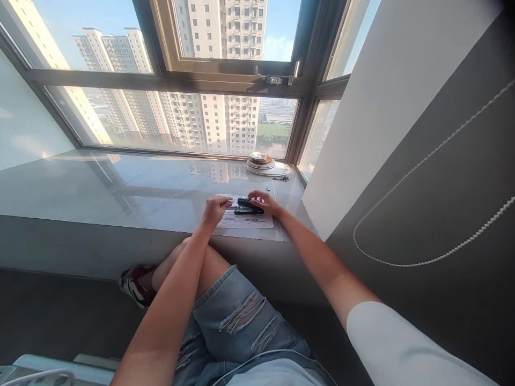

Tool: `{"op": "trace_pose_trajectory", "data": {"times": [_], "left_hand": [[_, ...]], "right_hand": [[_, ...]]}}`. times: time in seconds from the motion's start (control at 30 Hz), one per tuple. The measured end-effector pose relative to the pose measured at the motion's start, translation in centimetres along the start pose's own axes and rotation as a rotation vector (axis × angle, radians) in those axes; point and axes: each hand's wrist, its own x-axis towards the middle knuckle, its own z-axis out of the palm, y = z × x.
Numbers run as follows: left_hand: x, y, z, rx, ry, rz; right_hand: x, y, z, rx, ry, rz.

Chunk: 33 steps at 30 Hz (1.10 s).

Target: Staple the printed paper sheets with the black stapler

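A printed sheet of paper [246, 220] lies on the grey stone window sill [132, 187]. On it rests a small black device [249, 206], perhaps a stapler. My right hand [263, 201] rests on the device's right end with fingers curled over it. My left hand [216, 208] is closed in a pinch at the device's left end, holding something thin that I cannot make out.
A stack of plates [263, 163] stands at the back right of the sill by the window frame, with a small dark object [282, 178] beside it. A white and grey wall [402, 134] with a bead cord closes the right side. My knees are below the sill.
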Motion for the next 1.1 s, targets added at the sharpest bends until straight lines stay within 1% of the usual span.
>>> {"op": "trace_pose_trajectory", "data": {"times": [0.07,0.17,0.23,0.33,0.53,0.63,0.73,0.93,1.1], "left_hand": [[0.1,0.0,0.1,0.045,-0.036,0.031],[0.0,0.1,0.3,0.221,-0.085,0.08],[-0.2,0.1,0.4,0.341,-0.12,0.085],[-0.4,0.2,0.8,0.425,-0.171,0.07],[-0.3,0.5,1.2,0.451,-0.189,0.072],[-0.2,0.6,1.2,0.449,-0.179,0.081],[-0.2,0.5,1.2,0.447,-0.159,0.091],[-0.2,0.2,1.3,0.441,-0.166,0.103],[-0.2,0.2,0.8,0.407,-0.147,0.046]], "right_hand": [[0.0,0.0,0.0,0.011,0.004,0.01],[-0.1,-0.5,-0.1,0.02,0.003,0.031],[-0.1,-0.8,-0.1,0.027,-0.002,0.039],[-0.1,-1.1,-0.1,0.039,0.002,0.047],[0.0,-0.9,0.0,0.032,0.0,0.027],[0.0,-0.8,0.0,0.017,0.003,0.021],[0.0,-0.7,0.0,0.012,0.008,0.014],[0.0,-0.7,0.1,0.015,-0.015,0.016],[0.0,-0.8,0.1,0.015,-0.02,0.017]]}}
